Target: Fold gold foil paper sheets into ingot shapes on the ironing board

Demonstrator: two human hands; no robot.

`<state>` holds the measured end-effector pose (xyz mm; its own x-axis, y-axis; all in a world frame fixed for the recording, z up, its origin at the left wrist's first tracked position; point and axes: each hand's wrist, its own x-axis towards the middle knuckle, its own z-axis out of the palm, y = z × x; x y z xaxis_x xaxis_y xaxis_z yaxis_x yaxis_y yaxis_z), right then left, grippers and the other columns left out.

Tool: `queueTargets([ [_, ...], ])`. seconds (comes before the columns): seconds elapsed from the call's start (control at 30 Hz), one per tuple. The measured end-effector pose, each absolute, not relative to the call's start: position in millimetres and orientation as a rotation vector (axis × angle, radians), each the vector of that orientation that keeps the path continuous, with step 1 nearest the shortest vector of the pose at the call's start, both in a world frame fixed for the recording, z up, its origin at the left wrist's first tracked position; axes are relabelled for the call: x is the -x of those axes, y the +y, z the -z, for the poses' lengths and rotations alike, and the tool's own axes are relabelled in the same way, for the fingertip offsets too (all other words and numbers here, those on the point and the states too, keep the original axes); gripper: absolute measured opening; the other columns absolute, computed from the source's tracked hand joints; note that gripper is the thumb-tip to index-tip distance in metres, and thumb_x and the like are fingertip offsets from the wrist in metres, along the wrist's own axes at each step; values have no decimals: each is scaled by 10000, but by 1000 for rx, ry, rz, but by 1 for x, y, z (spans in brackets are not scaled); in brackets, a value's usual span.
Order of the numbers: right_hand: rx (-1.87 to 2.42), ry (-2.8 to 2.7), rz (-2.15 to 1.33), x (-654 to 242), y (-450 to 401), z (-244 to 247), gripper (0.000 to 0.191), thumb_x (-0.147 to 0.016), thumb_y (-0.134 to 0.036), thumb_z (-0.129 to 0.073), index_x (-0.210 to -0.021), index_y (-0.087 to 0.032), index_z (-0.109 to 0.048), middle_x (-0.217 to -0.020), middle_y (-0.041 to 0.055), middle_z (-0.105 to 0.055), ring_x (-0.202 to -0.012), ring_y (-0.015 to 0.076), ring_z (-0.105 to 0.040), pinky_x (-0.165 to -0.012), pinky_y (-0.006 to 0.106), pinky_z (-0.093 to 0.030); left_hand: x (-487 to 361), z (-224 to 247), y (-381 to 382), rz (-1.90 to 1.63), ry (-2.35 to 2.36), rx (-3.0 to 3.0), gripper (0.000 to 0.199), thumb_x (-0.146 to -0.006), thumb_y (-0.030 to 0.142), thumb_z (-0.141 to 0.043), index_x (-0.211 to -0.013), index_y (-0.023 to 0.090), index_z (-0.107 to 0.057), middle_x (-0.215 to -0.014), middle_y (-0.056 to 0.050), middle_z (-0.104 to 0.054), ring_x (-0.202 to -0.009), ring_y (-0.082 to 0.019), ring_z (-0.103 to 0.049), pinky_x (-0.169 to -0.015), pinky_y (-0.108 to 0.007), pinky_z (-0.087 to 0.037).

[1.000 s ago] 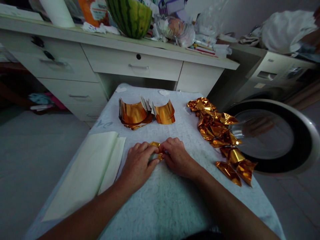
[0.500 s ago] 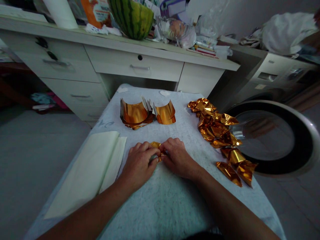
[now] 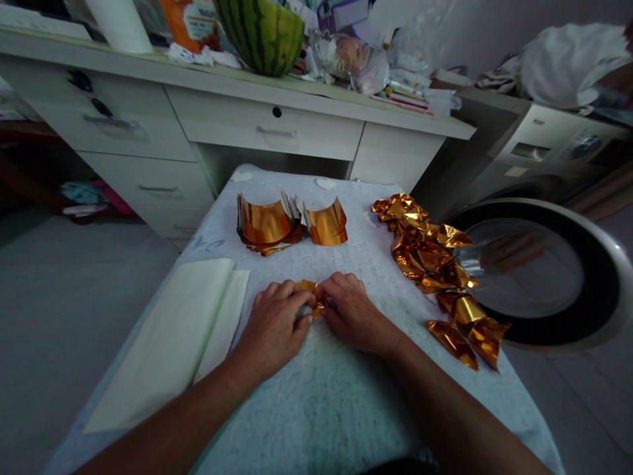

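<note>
Cut watermelon (image 3: 264,36) (green, striped) on the white desk (image 3: 316,99).

The left hand (image 3: 277,320) and the right hand (image 3: 349,307) are bare, and so are the left forearm (image 3: 188,415) and the right forearm (image 3: 440,396), as far up as the view reaches. Each forearm is smooth and rounded, slimmest at the wrist and broader toward the elbow. The backs of both hands are broad and gently domed, with the knuckles showing as a row of soft, rounded bumps. The fingers look fairly short, with blunt ends; the nails are too small and dim to make out. At the bottom edge, between the forearms, shows a black patch (image 3: 403,467) with a low, curved top, perhaps clothing; too little of it shows to tell its kind.
</note>
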<state>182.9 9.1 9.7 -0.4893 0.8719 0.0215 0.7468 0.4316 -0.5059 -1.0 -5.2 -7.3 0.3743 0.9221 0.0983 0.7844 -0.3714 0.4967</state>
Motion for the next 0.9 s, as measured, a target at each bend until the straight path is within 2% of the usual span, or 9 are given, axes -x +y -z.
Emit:
queueTargets([
  [0.27,1379,-2409,-702,-186,11,-12,269,-833,-54,-473,-1004,-204,-617,-999,60,-558,-962,218,-435,-861,361,-340,1,5,-4,-517,1467,-2262,170,-855,201,-552,-976,266,-652,-992,-34,-610,-975,-258,-526,-833,-426,-402],
  [0.5,1324,-2413,-698,-189,12,-10,372,-741,-3,-469,-1008,-210,-623,-986,46,-563,-956,213,-443,-862,358,-338,2,5,-5,-538,1453,-2281,168,-848,196,-565,-965,267,-661,-974,-29,-611,-957,-250,-531,-821,-417,-406],
  [0.6,1283,-2403,-692,-191,10,-12,306,-791,-41,-494,-1004,-213,-630,-973,42,-563,-942,211,-443,-853,355,-341,3,5,-5,-553,1431,-2276,178,-847,198,-568,-978,268,-665,-984,-31,-614,-971,-249,-534,-834,-418,-409],
  [0.73,1253,-2427,-639,-190,8,-16,162,-857,-192,-597,-1012,-211,-642,-977,52,-563,-944,222,-442,-851,363,-346,5,3,-5,-573,1397,-2247,175,-831,186,-577,-972,251,-659,-983,-32,-614,-973,-248,-537,-850,-424,-413],
  [0.9,1252,-2475,-573,-185,6,-19,133,-869,-219,-642,-1000,-198,-654,-979,56,-583,-942,215,-464,-849,357,-356,10,-3,-5,-685,1302,-2149,190,-902,152,-442,-952,228,-609,-962,-27,-604,-954,-215,-553,-862,-396,-435],
])
